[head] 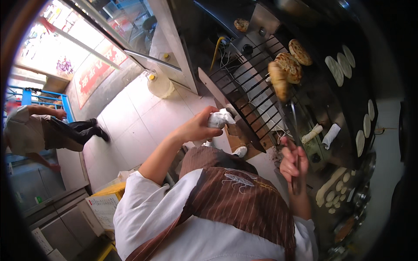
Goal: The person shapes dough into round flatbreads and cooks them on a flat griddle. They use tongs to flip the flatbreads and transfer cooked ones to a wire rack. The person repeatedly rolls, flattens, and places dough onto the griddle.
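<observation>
My left hand is closed around a crumpled white cloth, beside the metal edge of a barred rack. My right hand grips a long metal utensil, too blurred to tell whether it is tongs or a spatula. At its far end, a browned flatbread is tilted up and motion-blurred. Two more browned flatbreads, one partly behind it and another beyond, lie at the rack's far side. Pale dough pieces lie on the dark griddle.
Rolled white cloths lie near the griddle's front. Dough lumps and a long dough strip are at lower right. A yellow-capped plastic jug stands on the tiled floor. Another person stands at far left beside a counter.
</observation>
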`<state>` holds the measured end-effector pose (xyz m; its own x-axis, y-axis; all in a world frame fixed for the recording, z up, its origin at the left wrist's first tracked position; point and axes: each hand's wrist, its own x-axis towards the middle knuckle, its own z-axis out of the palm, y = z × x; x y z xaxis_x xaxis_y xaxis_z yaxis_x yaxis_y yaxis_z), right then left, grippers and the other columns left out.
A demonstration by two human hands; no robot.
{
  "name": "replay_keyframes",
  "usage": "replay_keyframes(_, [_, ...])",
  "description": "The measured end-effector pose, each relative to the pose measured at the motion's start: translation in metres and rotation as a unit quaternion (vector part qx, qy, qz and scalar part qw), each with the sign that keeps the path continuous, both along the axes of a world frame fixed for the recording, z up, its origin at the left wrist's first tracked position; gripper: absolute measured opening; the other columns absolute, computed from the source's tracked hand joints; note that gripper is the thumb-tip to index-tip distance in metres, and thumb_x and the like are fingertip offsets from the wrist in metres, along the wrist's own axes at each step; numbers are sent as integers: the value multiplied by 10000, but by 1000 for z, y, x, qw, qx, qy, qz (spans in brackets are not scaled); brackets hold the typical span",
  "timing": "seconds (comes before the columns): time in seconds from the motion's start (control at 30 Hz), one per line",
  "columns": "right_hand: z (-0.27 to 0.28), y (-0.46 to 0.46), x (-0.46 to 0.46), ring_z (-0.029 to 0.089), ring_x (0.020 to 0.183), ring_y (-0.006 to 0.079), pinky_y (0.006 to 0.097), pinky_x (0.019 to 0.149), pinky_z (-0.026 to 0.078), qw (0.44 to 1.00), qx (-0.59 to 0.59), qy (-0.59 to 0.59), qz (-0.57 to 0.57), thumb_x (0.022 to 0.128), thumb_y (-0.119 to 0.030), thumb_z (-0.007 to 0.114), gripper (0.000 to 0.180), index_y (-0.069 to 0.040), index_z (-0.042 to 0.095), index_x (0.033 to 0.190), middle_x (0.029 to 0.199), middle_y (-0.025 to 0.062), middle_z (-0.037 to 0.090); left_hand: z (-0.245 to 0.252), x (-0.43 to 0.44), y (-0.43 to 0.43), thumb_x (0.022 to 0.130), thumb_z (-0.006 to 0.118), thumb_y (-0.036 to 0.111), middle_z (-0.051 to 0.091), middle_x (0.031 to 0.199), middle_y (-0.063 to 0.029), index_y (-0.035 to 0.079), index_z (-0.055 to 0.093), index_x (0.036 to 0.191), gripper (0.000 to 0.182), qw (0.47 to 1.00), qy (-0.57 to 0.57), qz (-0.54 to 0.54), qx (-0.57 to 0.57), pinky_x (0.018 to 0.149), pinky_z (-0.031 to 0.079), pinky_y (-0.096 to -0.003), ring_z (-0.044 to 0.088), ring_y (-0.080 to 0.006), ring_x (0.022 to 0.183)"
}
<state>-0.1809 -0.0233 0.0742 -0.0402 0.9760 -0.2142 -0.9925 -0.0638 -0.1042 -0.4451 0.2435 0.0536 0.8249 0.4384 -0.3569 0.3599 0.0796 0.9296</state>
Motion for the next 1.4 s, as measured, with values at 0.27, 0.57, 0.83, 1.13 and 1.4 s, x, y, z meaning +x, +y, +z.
replay_keyframes(0.27, [34,13,-15,498,419,116,209,362,437,984,-8,161,-81,1026,-237,430,563,88,223,1437,797,103,443,-27,-3,-1,819,741,256,616,1019,-155,59,403,1276,601,998,-37,-22,44,762,522,-351,641,-236,910])
replay_keyframes(0.57, [28,-16,-40,528,430,163,252,362,392,823,-275,-496,31,1003,-223,413,452,30,396,1377,796,94,557,-32,-1,-1,824,726,252,617,1044,-165,63,401,1276,588,996,-63,-22,63,826,498,-372,620,-261,962])
replay_keyframes(0.83, [24,-49,-13,542,446,148,244,372,407,855,-258,-443,79,953,-220,526,514,30,394,1382,802,95,567,-33,0,-2,832,715,163,593,988,-116,58,378,1278,569,998,-54,-12,-43,678,519,-336,619,-175,785])
replay_keyframes(1.13, [5,-53,8,509,424,118,226,349,378,830,-273,-485,31,957,-236,488,506,47,412,1369,750,64,551,-20,-2,-7,818,718,145,596,922,-86,70,375,1301,597,994,-51,24,-90,662,514,-319,620,-155,756])
replay_keyframes(1.4, [-2,71,24,494,454,104,200,357,391,881,-203,-423,-59,1010,-234,424,482,80,376,1374,814,73,559,2,-20,-11,812,721,129,598,922,-74,72,399,1279,569,999,11,8,-41,667,508,-322,613,-157,759])
